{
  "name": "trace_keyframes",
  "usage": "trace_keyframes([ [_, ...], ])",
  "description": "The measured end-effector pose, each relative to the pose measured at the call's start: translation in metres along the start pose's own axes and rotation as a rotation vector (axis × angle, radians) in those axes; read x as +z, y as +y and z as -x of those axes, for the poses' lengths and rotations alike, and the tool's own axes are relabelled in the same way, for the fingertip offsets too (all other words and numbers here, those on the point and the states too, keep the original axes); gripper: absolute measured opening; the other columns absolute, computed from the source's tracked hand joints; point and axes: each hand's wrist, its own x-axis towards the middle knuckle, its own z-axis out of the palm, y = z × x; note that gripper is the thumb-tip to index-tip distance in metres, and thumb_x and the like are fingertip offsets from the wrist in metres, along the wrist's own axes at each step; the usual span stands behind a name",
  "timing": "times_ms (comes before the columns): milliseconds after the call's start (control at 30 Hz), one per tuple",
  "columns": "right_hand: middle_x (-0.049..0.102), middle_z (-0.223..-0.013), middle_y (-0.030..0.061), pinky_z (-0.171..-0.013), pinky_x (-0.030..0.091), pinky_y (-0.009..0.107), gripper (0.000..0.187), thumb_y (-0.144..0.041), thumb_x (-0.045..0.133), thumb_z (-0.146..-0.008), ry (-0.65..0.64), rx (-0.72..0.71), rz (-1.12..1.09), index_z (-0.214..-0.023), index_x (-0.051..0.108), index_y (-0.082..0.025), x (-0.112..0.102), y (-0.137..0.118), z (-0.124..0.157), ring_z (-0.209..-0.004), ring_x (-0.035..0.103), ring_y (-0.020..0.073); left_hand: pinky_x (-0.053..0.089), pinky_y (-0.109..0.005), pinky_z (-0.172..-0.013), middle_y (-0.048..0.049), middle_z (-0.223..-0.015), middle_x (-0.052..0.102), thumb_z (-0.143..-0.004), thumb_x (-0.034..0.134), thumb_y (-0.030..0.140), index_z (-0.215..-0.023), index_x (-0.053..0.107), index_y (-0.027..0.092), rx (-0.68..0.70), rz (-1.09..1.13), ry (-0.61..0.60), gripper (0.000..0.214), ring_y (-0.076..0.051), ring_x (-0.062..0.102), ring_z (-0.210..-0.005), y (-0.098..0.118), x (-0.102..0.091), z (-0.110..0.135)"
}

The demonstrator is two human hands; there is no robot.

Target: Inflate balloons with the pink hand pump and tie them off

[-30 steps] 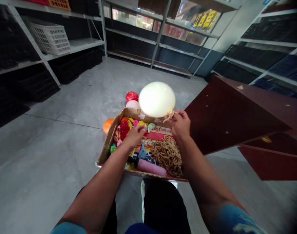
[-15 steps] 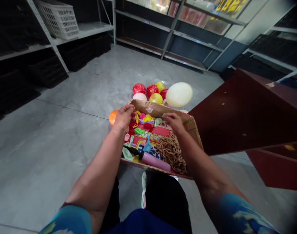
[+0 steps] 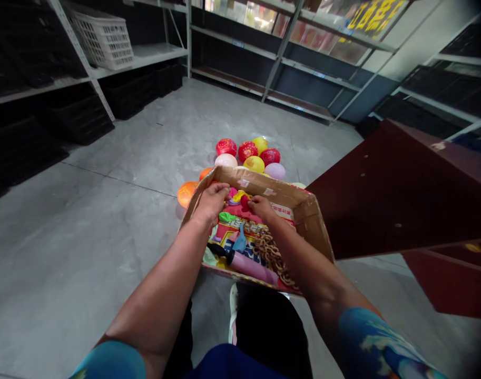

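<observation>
A cardboard box (image 3: 319,223) stands open in front of me, with several limp balloons inside. My right hand (image 3: 262,208) is pinching a limp red balloon (image 3: 245,202) over the middle of the box. At the box's left side, my left hand (image 3: 215,201) has its fingers drawn together beside the pink balloon (image 3: 233,192); what they hold, if anything, is hidden. A yellow balloon (image 3: 239,196) lies between the hands. Nearer me are a green balloon (image 3: 226,217), a blue balloon (image 3: 240,239) and a pink hand pump (image 3: 253,267) with a black end.
A brown chain (image 3: 270,250) is heaped in the box, partly under my right forearm. Several inflated balloons, including a red one (image 3: 226,147) and an orange one (image 3: 187,193), rest on the floor beyond. A dark red panel (image 3: 382,195) juts in from the right. Shelving (image 3: 280,58) lines the back.
My right hand has moved left and down onto the red balloon. The left hand has shifted slightly right. A large white balloon beyond the box has dropped out of sight, uncovering a lilac one.
</observation>
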Motion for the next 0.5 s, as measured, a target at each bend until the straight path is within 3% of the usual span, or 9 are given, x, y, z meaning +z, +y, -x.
trace_keyframes([
  [100,0.063,-0.068,0.0016,-0.057,0.054,0.029,0.017,-0.032,0.059,-0.084,-0.016,0.024,-0.266,-0.08,0.053,-0.016,-0.01,-0.013,0.007,-0.058,0.062,0.014,0.039,-0.023,-0.054,-0.0043,-0.078,0.064,-0.071,0.06,0.022,-0.075,0.061,0.015,-0.09,-0.083,-0.034,0.008,-0.011,0.055,-0.062,-0.006,0.006,0.003],
  [167,0.061,-0.064,-0.001,-0.056,0.054,0.029,0.021,-0.033,0.063,-0.079,-0.022,0.004,-0.413,-0.077,0.048,-0.019,-0.017,-0.024,0.016,-0.056,0.062,0.0137,0.039,-0.024,-0.057,-0.0054,-0.077,0.064,-0.073,0.06,0.025,-0.071,0.061,0.015,-0.169,-0.124,-0.048,0.01,-0.013,0.056,-0.065,-0.011,0.011,0.003],
  [300,0.061,-0.069,-0.0025,-0.061,0.055,0.033,0.028,-0.038,0.068,-0.071,-0.027,-0.071,-0.614,-0.08,0.047,-0.021,-0.027,-0.048,0.041,-0.062,0.064,0.0154,0.04,-0.03,-0.068,-0.0074,-0.082,0.066,-0.077,0.057,0.041,-0.072,0.061,0.016,-0.314,-0.115,-0.085,0.026,-0.018,0.058,-0.077,-0.019,0.018,0.005],
  [400,0.064,-0.079,-0.0012,-0.063,0.055,0.033,0.03,-0.035,0.071,-0.067,-0.09,-0.14,-0.777,-0.086,0.053,-0.021,-0.028,-0.064,0.063,-0.065,0.063,0.0145,0.041,-0.033,-0.075,-0.0073,-0.079,0.065,-0.075,0.054,0.061,-0.075,0.062,0.016,-0.42,-0.014,-0.225,0.046,-0.02,0.058,-0.079,-0.02,0.023,0.012],
  [500,0.065,-0.088,-0.0008,-0.059,0.055,0.03,0.029,-0.03,0.068,-0.07,-0.156,-0.182,-0.789,-0.094,0.056,-0.022,-0.026,-0.078,0.08,-0.065,0.062,0.0127,0.045,-0.033,-0.072,-0.0035,-0.068,0.062,-0.069,0.062,0.063,-0.078,0.061,0.017,-0.418,0.158,-0.339,0.046,-0.018,0.059,-0.071,-0.019,0.03,0.021],
])
